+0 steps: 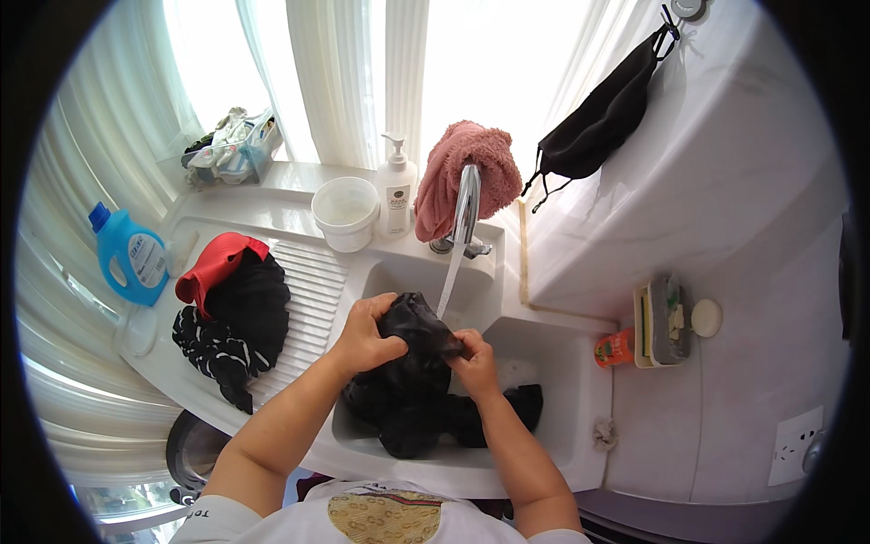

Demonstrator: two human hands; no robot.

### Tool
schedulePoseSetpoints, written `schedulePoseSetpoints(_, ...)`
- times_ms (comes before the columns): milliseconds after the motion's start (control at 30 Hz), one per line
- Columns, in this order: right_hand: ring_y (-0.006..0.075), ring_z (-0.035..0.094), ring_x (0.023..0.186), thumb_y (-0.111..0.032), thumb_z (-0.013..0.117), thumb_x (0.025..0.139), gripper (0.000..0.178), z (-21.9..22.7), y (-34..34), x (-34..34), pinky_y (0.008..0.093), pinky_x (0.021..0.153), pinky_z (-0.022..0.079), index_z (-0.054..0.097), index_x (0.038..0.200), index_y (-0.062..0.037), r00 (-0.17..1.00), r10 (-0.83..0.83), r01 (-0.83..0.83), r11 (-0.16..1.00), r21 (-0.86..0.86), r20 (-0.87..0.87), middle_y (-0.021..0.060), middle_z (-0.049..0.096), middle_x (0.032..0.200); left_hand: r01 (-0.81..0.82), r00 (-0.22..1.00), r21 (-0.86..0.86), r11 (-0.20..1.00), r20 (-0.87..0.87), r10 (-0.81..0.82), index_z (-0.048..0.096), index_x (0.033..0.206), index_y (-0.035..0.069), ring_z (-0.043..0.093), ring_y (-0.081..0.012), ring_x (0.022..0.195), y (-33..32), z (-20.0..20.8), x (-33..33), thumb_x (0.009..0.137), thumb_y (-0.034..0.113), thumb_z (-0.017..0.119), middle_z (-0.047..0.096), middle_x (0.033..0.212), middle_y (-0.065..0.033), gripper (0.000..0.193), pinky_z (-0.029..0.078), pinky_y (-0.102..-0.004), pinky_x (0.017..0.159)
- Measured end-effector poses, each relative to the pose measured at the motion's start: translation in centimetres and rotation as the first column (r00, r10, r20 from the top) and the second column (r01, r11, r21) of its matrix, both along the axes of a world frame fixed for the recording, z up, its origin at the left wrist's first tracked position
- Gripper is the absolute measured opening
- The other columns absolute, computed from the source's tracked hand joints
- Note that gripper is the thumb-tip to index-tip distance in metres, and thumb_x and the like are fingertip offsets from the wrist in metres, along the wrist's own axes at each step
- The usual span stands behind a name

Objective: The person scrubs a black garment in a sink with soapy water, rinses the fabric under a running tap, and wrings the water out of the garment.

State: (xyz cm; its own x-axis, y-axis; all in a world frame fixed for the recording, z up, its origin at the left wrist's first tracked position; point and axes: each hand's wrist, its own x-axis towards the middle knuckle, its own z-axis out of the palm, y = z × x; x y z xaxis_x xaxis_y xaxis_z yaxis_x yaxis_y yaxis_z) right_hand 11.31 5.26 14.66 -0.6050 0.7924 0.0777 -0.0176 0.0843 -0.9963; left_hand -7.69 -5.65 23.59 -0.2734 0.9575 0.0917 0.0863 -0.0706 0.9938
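A wet black garment (405, 367) is stretched between my two hands over the white sink (580, 399). Its upper part is bunched and shiny, while the rest hangs into the basin. My left hand (367, 335) grips its left side, thumb on top. At the right edge of the cloth, my right hand (475, 363) pinches the fabric. Water (450, 279) runs from the chrome faucet (468, 204) down onto or just beside the garment's upper edge. More black cloth (524, 408) lies in the basin under my right forearm; I cannot tell whether it is the same piece.
A red cap (220, 266) and black clothes (258, 308) lie on the ribbed washboard (313, 281) at left, near a blue detergent bottle (134, 258). Behind the sink stand a white bucket (345, 218), pump bottle (396, 190) and pink towel (449, 172). A black mask (603, 118) hangs at right.
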Motion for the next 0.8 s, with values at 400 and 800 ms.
schedulePoseSetpoints(400,0.0149,0.049,0.101,-0.038,0.051,0.093,0.035,-1.6,-2.4,-5.1,0.0291,0.096,0.034,0.056,0.107,-0.0069,0.911,-0.341,0.155,0.803,-0.576,-0.230,0.0036,0.054,0.102,-0.427,0.830,0.080,0.901,0.430,0.356,0.041,0.139,0.009,0.052,-0.0133,0.107,1.7,-5.7,3.9,0.088,0.013,0.062,0.052,0.119,-0.0061,0.055,0.042,-0.0270,0.095)
schedulePoseSetpoints(800,0.0308,0.060,0.073,-0.034,0.059,0.089,0.032,-2.0,-3.6,-7.2,0.0377,0.066,0.046,0.060,0.086,-0.0021,0.844,-0.402,0.385,0.915,0.121,0.356,0.0196,0.062,0.077,-0.528,0.723,-0.279,0.802,0.347,0.597,0.060,0.078,0.001,0.050,-0.0082,0.062,3.7,-9.4,5.9,0.087,0.023,0.065,0.057,0.070,-0.0006,0.024,0.041,-0.0252,0.054)
